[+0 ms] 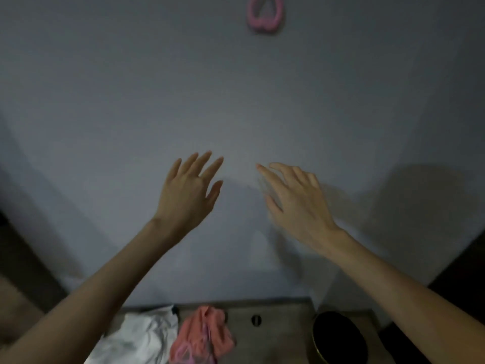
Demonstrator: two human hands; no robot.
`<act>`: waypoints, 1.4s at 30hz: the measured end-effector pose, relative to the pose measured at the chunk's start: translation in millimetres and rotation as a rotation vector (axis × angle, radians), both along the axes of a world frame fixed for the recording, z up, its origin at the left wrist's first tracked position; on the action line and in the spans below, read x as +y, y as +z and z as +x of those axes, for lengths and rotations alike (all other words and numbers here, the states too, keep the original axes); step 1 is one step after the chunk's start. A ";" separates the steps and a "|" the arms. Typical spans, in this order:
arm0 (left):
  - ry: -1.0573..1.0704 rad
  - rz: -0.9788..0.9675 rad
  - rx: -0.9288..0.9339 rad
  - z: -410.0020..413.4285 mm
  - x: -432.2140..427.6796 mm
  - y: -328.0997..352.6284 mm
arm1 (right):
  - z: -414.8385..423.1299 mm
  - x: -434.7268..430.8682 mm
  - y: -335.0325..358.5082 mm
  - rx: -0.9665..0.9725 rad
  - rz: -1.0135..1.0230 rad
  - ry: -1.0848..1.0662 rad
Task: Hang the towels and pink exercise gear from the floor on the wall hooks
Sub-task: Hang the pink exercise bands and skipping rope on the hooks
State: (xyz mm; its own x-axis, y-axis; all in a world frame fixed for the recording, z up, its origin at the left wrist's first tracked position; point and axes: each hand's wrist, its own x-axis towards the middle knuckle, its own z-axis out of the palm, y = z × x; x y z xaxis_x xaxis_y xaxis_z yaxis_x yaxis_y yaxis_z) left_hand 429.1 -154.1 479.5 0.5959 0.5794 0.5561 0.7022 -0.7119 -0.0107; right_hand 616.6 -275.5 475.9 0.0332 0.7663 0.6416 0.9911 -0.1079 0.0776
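**A:** So, counting two hands up in front of the wall [105, 88], both holding nothing. Left hand [189, 191] with fingers straight and fanned wide. Right hand [296, 203] spread loose, fingers a bit bent, slightly blurred.

**B:** Yep, seeing the same. Touching the wall or just near it?

**A:** Can't tell from here, honestly.

**B:** And the stuff to hang?

**A:** Spotted one pink padded ring [265, 19] high on the wall, top cut off by the frame edge. Down on the floor [283, 337]: one white towel [141, 337], and touching its right side one coral-pink towel [207, 329] with thin pink loops [183, 353] lying on it. Too blurry to count those. Also one black round bin [338, 337] further right, and one small drain [256, 320] between pink towel and bin.
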 end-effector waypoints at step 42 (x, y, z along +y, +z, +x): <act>0.259 -1.232 0.084 -155.5 170.9 -832.7 | -143.5 208.0 -827.3 0.855 -0.940 -0.302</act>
State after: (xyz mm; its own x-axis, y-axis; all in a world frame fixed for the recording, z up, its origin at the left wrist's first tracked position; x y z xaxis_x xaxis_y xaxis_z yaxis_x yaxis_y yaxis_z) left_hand 273.6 16.8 -353.2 0.3944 0.7902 -0.4691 0.8519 -0.1230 0.5091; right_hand 473.2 -67.6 -351.5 0.4100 0.7982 -0.4412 0.7107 -0.5828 -0.3939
